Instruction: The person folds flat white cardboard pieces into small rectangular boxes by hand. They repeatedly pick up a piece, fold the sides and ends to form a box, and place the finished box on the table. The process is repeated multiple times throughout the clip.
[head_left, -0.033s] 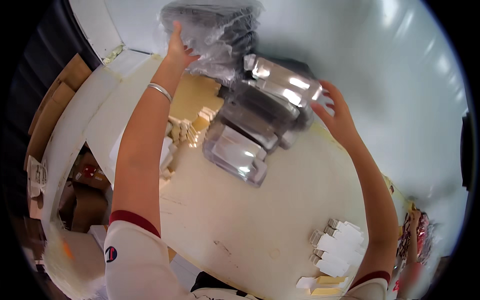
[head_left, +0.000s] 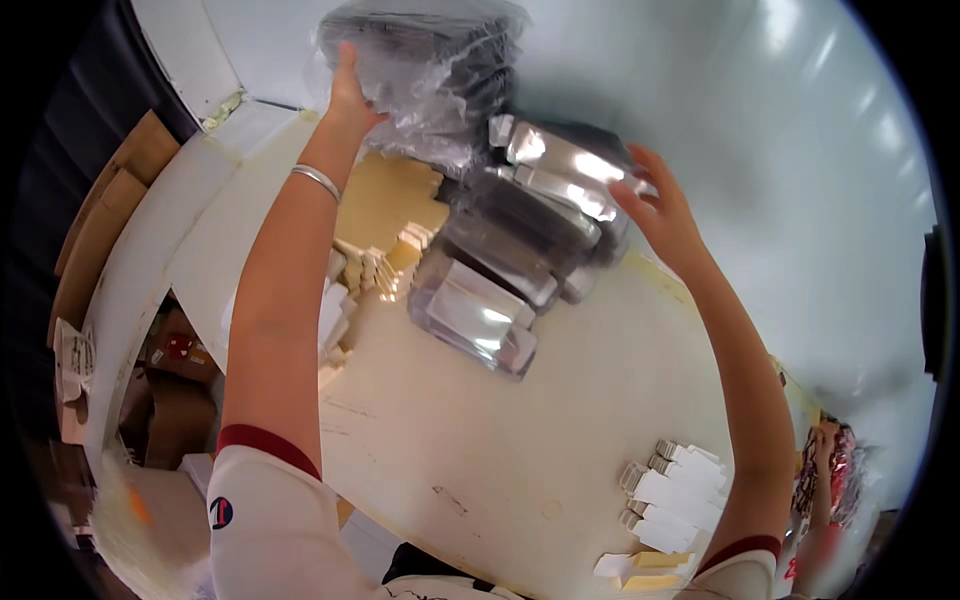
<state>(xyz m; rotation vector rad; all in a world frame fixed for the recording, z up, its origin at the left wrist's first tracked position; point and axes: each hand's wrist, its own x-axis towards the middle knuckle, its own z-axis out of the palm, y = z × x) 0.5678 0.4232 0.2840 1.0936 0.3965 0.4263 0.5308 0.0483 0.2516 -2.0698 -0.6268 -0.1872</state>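
Plastic-wrapped bundle [head_left: 425, 75] of dark trays sits raised at the far edge of the surface [head_left: 520, 440]; my left hand [head_left: 352, 95] clasps its side to steady it, while my right hand [head_left: 660, 215], fingers spread, braces the glossy clear boxes [head_left: 520, 250] spilling below.

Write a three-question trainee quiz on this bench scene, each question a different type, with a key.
1. True or false: the left hand rests on the plastic-wrapped bundle.
2. What does the right hand touch? A) the row of clear shiny boxes B) the small white cartons C) a cardboard sheet
3. Fill in: the left wrist wears a silver ____.

Key: 1 true; 2 A; 3 bracelet.
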